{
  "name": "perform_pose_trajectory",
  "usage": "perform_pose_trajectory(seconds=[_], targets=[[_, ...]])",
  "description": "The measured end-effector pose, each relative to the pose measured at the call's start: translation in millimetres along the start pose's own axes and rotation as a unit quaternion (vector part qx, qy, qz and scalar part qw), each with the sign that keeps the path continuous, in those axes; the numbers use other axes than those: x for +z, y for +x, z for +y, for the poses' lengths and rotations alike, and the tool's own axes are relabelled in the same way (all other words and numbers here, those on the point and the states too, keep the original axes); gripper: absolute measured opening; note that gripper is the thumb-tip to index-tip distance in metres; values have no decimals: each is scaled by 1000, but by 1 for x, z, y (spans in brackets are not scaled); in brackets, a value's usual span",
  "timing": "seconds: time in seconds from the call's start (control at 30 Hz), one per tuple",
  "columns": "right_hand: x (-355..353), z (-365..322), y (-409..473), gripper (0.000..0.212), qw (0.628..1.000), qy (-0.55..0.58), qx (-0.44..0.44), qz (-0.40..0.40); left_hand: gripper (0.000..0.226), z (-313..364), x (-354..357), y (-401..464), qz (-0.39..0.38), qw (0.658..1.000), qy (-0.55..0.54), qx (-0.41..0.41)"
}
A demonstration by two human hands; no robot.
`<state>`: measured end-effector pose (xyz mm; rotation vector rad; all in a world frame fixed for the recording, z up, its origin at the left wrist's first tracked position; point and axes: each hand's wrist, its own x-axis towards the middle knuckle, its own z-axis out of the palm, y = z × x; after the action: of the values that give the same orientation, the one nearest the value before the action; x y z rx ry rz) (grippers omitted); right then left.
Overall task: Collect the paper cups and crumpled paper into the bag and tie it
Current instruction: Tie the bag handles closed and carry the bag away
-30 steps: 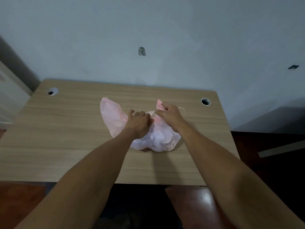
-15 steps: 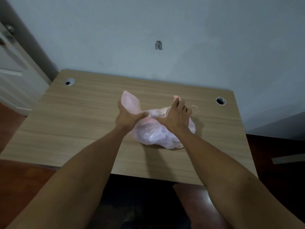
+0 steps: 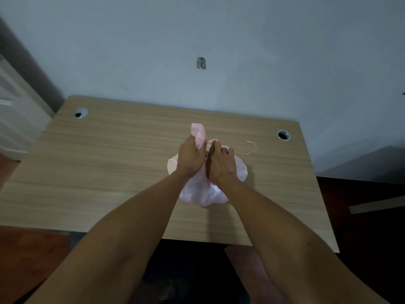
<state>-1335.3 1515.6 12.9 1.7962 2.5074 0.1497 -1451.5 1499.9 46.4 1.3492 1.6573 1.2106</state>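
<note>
On the bench (image 3: 109, 172), the left hand (image 3: 190, 157) and right hand (image 3: 220, 164) each grip a pink bag (image 3: 202, 196) handle.

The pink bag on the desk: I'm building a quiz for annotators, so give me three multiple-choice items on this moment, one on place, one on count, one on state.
1. Where does the pink bag sit?
A. on the wooden desk
B. on the floor
C. on a chair

2. How many round cable holes show in the desk top?
A. one
B. two
C. four

3. What is the left hand doing?
A. lying flat on the desk
B. hanging idle
C. gripping a bag handle

Answers:
1 A: the bag rests on the desk top.
2 B: one hole far left, one far right.
3 C: its fingers curl round the raised pink handle, close to the right hand.
</note>
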Motion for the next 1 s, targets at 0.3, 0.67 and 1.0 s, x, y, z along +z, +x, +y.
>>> perform_pose_trajectory(seconds=[0.3, 0.67, 1.0], targets=[[-41, 19, 13, 40, 766, 621, 163, 31, 73, 24, -13, 15, 14, 993, -64, -102], [-66, 28, 22, 59, 709, 686, 158, -41, 46, 39, -31, 32, -161, 948, -187, -200], [-78, 25, 15, 50, 699, 703, 98, -92, 34, 30, -14, 34, -18, 952, -167, -257]])
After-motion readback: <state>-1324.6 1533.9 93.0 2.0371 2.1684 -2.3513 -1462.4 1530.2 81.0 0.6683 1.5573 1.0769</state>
